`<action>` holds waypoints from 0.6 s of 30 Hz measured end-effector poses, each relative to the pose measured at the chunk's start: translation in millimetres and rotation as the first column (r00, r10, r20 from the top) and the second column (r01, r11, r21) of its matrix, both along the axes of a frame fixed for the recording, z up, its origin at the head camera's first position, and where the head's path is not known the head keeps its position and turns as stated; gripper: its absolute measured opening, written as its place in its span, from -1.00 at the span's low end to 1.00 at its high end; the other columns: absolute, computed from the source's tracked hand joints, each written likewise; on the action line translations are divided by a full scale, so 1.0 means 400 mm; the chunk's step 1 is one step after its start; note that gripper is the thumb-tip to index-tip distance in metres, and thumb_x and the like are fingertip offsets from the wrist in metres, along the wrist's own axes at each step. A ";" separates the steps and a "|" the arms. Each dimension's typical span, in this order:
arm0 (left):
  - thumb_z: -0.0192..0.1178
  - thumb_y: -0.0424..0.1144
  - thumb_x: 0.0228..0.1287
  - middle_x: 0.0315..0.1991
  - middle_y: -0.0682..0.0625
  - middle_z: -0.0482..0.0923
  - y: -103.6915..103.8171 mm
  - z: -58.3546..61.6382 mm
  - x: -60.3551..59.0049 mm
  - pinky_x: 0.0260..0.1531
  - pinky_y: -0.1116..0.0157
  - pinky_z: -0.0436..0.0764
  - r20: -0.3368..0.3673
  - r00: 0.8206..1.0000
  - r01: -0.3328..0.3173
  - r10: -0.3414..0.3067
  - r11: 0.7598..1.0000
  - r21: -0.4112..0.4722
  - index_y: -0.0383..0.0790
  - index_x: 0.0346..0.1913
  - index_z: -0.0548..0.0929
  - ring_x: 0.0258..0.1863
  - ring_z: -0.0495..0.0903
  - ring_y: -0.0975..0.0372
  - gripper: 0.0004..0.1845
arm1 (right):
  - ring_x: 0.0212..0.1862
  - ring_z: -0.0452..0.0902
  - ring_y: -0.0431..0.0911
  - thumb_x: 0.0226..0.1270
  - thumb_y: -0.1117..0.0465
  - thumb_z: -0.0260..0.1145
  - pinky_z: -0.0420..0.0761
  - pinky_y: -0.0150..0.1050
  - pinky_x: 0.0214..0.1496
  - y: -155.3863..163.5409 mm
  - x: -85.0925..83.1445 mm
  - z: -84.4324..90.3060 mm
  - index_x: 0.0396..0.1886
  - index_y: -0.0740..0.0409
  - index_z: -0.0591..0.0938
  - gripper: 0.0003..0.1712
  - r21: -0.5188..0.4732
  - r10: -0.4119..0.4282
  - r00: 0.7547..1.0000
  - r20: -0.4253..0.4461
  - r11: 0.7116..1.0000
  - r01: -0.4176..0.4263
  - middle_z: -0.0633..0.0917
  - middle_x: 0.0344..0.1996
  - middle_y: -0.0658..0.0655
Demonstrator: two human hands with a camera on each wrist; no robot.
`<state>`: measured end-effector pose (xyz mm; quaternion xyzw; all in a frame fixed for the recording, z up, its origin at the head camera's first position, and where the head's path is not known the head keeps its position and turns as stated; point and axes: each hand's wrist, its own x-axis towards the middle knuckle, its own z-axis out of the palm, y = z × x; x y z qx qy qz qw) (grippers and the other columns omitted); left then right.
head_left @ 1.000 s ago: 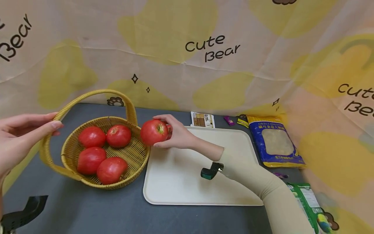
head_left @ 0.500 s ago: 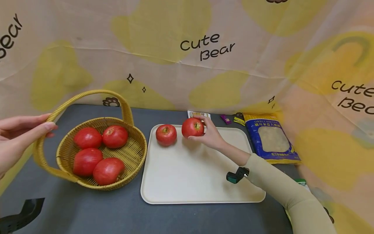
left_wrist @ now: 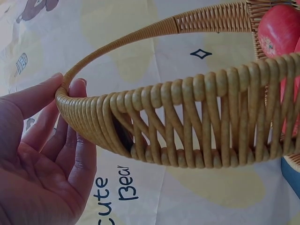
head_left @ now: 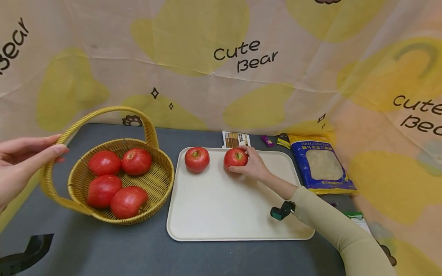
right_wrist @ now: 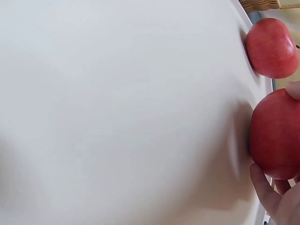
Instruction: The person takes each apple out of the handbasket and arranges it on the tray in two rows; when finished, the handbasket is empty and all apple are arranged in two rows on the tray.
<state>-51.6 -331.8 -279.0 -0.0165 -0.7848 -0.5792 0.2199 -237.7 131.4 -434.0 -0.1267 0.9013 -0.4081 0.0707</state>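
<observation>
My right hand (head_left: 251, 165) grips a red apple (head_left: 235, 158) that sits on the cream tray (head_left: 221, 207) near its far edge; the same apple (right_wrist: 275, 134) shows in the right wrist view with fingertips (right_wrist: 265, 187) under it. A second apple (head_left: 197, 159) rests on the tray just left of it, also seen as the further apple (right_wrist: 270, 48). My left hand (head_left: 24, 161) holds the handle (left_wrist: 140, 136) of a woven yellow basket (head_left: 162, 184), thumb and straight fingers pressed on it. Several red apples (head_left: 117, 178) lie in the basket.
A blue pasta bag (head_left: 321, 163) lies right of the tray, with small packets (head_left: 236, 139) behind the tray and a green packet (head_left: 357, 216) at the right. A printed cloth backdrop (head_left: 221, 61) rises behind the dark table (head_left: 103, 249).
The right hand carried the apple from beside the basket over to the tray and lowered it next to the other apple. The left hand stayed on the basket handle.
</observation>
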 end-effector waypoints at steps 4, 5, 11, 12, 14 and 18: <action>0.14 -0.66 0.25 -0.37 0.25 0.73 -0.002 -0.001 0.001 -0.36 0.66 0.55 0.002 1.000 0.003 -0.003 1.000 0.001 0.03 -0.13 0.74 -0.50 0.69 0.47 -0.54 | 0.18 0.37 0.08 -0.09 -0.02 0.62 0.59 0.03 0.10 -0.002 -0.002 -0.005 0.26 0.04 0.35 -0.08 0.019 0.003 1.000 -0.016 1.000 -0.003 0.40 0.16 0.15; 0.14 -0.66 0.25 -0.37 0.25 0.73 -0.003 -0.001 0.001 -0.36 0.66 0.55 0.002 1.000 0.005 -0.005 1.000 0.003 0.03 -0.13 0.74 -0.50 0.69 0.46 -0.54 | 0.18 0.37 0.08 -0.09 -0.03 0.62 0.59 0.02 0.09 -0.003 -0.003 -0.006 0.26 0.04 0.35 -0.07 0.024 0.007 1.000 -0.023 1.000 -0.006 0.40 0.16 0.15; 0.13 -0.64 0.26 -0.37 0.28 0.72 -0.001 0.003 0.004 -0.35 0.67 0.53 0.018 1.000 -0.008 0.009 1.000 -0.020 0.09 -0.13 0.74 -0.51 0.68 0.48 -0.52 | 0.19 0.36 0.08 -0.10 -0.04 0.63 0.61 0.01 0.08 -0.011 0.000 -0.011 0.27 0.04 0.36 -0.06 0.048 0.021 0.998 -0.053 0.999 -0.019 0.38 0.18 0.16; 0.14 -0.64 0.26 -0.37 0.29 0.72 0.000 0.004 0.004 -0.35 0.67 0.53 0.022 1.000 -0.012 0.012 1.000 -0.022 0.10 -0.13 0.74 -0.51 0.68 0.48 -0.52 | 0.19 0.36 0.08 -0.10 -0.04 0.63 0.60 0.01 0.08 -0.012 0.000 -0.010 0.27 0.04 0.36 -0.06 0.053 0.023 0.998 -0.056 0.998 -0.020 0.38 0.18 0.17; 0.14 -0.64 0.26 -0.37 0.28 0.72 0.002 0.006 0.004 -0.36 0.67 0.54 0.024 1.000 -0.015 0.015 1.000 -0.014 0.09 -0.14 0.74 -0.52 0.68 0.47 -0.53 | 0.18 0.37 0.08 -0.10 -0.06 0.62 0.61 0.01 0.07 -0.014 0.000 -0.009 0.28 0.04 0.35 -0.04 0.072 0.028 0.998 -0.063 0.997 -0.024 0.39 0.17 0.17; 0.17 -0.64 0.23 -0.38 0.26 0.72 0.008 0.008 0.004 -0.37 0.66 0.55 0.010 0.999 -0.037 0.037 0.999 -0.018 0.03 -0.15 0.76 -0.53 0.68 0.45 -0.55 | 0.17 0.37 0.06 -0.10 -0.13 0.60 0.63 0.02 0.03 -0.015 -0.005 0.000 0.30 0.05 0.36 -0.02 0.129 0.041 0.992 -0.117 0.991 -0.025 0.42 0.15 0.16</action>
